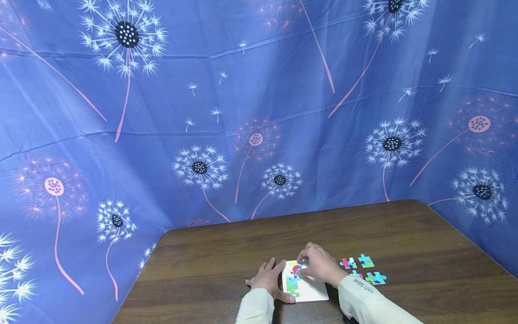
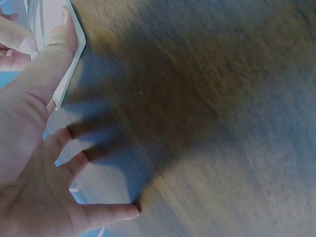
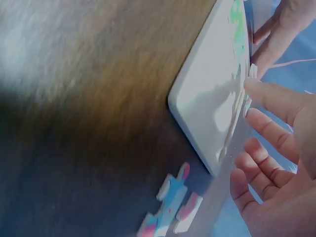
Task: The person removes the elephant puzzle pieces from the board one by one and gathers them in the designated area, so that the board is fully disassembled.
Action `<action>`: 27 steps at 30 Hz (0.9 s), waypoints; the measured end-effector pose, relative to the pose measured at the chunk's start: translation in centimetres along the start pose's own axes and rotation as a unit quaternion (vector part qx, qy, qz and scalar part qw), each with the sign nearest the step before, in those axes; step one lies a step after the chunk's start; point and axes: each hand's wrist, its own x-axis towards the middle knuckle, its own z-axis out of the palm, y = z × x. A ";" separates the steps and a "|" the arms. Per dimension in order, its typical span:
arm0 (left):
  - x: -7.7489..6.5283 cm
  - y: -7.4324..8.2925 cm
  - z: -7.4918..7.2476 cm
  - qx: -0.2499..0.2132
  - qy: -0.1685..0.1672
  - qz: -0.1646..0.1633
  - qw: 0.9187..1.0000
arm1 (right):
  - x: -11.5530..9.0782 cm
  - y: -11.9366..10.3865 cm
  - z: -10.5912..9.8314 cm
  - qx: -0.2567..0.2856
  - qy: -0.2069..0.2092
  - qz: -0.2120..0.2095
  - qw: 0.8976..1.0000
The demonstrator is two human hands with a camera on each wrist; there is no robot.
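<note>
A white puzzle board (image 1: 313,291) lies on the table, with several joined green, blue and red jigsaw pieces (image 1: 292,288) along its left side. My left hand (image 1: 265,282) is spread at the board's left edge, its thumb resting on the near corner; the left wrist view shows the other fingers (image 2: 111,212) stretched over the wood. Over the upper left of the board, my right hand (image 1: 320,265) pinches a puzzle piece (image 3: 253,71) between thumb and index finger. That piece is mostly hidden by the fingers, and its other fingers are loosely bent.
To the right of the board lie several loose puzzle pieces (image 1: 376,278), partly behind the right wrist. The brown wooden table (image 1: 210,261) reaches back to a blue dandelion-print cloth (image 1: 226,103) hanging behind and at both sides.
</note>
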 end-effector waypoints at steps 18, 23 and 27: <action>-0.4 0.4 -0.7 -0.002 -0.026 -0.016 1.000 | -1.2 1.3 -2.1 0.013 -0.044 -0.038 0.998; -0.4 0.3 -0.6 -0.011 -0.020 -0.008 1.000 | -1.5 1.6 -2.8 0.025 -0.058 -0.026 0.998; -0.2 0.0 -0.2 -0.006 -0.010 0.002 1.000 | -1.9 1.9 -3.3 0.027 -0.064 -0.029 0.997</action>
